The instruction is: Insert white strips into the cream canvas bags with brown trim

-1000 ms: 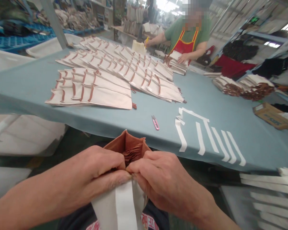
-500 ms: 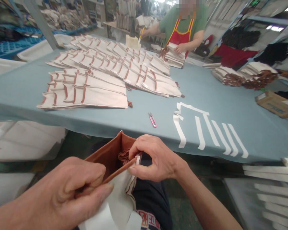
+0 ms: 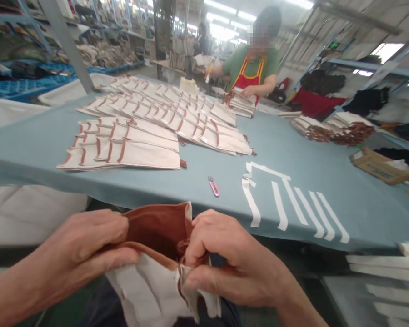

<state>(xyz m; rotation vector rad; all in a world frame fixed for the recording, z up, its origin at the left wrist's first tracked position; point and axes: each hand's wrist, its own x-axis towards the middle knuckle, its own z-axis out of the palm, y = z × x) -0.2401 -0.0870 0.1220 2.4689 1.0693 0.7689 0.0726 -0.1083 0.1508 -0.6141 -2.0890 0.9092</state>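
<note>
I hold a cream cloth bag with a brown lining (image 3: 153, 229) over my lap, below the table's near edge. My left hand (image 3: 83, 247) is closed on the left side of the bag's brown rim. My right hand (image 3: 221, 256) is closed on the right side of the rim, fingers tucked into the mouth. The mouth stands pulled apart, showing the brown inside. The cream body of the bag (image 3: 150, 290) hangs crumpled beneath both hands.
A blue-grey table (image 3: 293, 150) carries rows of flat cream bags with brown straps (image 3: 129, 145), small pink snips (image 3: 213, 186) and white strips (image 3: 282, 200). Across it a person in a red apron (image 3: 250, 75) handles a stack. More bag piles (image 3: 334, 127) and a cardboard box (image 3: 381, 165) lie at right.
My hands first pinched the bag's top together, then drew apart and spread the mouth wider. The right hand's fingers have gone into the rim. The view has tilted up a little.
</note>
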